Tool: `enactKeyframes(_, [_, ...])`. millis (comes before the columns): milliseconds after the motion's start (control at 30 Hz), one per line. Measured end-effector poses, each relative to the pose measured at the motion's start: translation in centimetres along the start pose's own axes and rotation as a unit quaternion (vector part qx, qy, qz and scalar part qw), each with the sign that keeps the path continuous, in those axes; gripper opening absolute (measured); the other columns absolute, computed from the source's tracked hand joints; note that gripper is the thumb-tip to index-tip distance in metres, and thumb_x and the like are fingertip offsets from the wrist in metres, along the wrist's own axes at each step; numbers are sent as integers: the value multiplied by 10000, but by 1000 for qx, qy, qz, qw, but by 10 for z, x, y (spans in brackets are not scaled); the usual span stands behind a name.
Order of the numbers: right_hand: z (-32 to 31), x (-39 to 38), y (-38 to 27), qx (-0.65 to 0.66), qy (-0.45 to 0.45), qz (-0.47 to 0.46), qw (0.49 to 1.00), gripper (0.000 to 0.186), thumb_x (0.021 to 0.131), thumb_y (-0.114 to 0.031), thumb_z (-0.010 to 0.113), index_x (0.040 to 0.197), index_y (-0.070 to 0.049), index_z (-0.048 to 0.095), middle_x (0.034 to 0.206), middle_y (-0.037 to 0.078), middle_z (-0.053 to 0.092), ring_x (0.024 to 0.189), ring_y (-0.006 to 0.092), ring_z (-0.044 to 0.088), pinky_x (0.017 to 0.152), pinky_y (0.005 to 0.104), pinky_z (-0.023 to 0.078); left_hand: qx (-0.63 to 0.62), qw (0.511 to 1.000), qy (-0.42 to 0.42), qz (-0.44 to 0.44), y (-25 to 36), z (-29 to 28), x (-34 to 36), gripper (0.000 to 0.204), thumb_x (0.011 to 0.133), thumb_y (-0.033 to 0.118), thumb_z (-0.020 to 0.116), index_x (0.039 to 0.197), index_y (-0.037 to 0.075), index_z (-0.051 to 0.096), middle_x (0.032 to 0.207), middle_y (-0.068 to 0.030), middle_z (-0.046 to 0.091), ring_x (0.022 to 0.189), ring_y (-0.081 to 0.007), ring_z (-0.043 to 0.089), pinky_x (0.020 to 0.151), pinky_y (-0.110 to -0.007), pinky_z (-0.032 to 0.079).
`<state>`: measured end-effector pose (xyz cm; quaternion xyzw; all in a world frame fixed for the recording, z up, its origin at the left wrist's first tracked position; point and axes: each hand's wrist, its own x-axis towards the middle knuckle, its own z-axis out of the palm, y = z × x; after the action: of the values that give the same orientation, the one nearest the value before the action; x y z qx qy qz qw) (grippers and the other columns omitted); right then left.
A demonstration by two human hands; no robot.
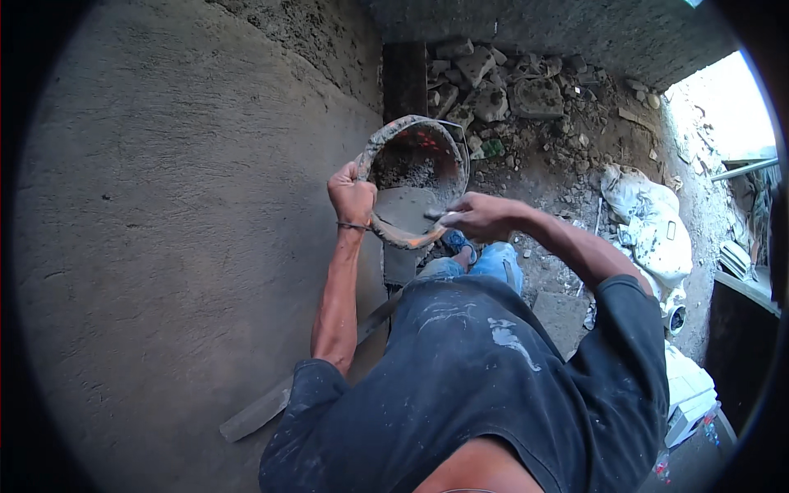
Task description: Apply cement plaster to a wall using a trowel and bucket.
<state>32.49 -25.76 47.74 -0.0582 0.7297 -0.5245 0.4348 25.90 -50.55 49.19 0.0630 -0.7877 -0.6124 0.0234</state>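
A round bucket [385, 135], its rim caked with grey mortar and showing orange patches, is held in front of my body with its mouth toward me. My left hand [352, 197] is closed round the left side of the rim. Inside the near part of the bucket lies the flat grey blade of a trowel [404, 205]. At the right side of the rim my right hand [481, 216] is closed on the trowel's handle, which its fingers mostly hide. Wet grey mortar [421, 174] clings to the bucket's inside.
A rough plastered wall [189, 197] stands along my left. Broken stones and rubble [493, 94] lie ahead. White sacks [649, 218] are on the right, near a pale wall. A wooden board [259, 415] slants at lower left. My sandalled foot [459, 241] shows below the bucket.
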Motion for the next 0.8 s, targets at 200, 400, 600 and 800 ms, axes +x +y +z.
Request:
enactKeyframes(200, [-77,-6,-12,-384,88,-27,919,244,846,-211,566,955,-31,689,713,174,652,575,283,630,548,394,498,-1,997,-18,71,-5,-4,-12,243,521,-148,441,575,73,356,624,87,377,564,-38,307,463,-224,249])
enactKeyframes(400, [-52,-31,-40,-487,251,-21,836,141,865,-101,483,863,-16,596,635,136,615,566,275,643,444,413,502,-18,999,21,44,-4,-4,-7,344,512,-164,448,591,102,246,611,82,250,549,-39,248,412,-270,201])
enactKeyframes(600, [81,-55,16,-415,160,-211,871,322,852,-58,456,1090,159,445,604,183,581,601,366,635,509,457,503,-5,998,53,29,-18,11,1,382,502,-187,422,589,128,224,600,68,223,484,-40,213,340,-278,182])
enactKeyframes(800, [12,-56,-8,-395,196,-93,893,367,947,-90,341,1261,99,364,581,146,552,540,324,605,474,465,473,-6,997,71,-15,-21,-12,-9,396,460,-181,420,581,136,215,590,61,228,479,-60,230,348,-275,202])
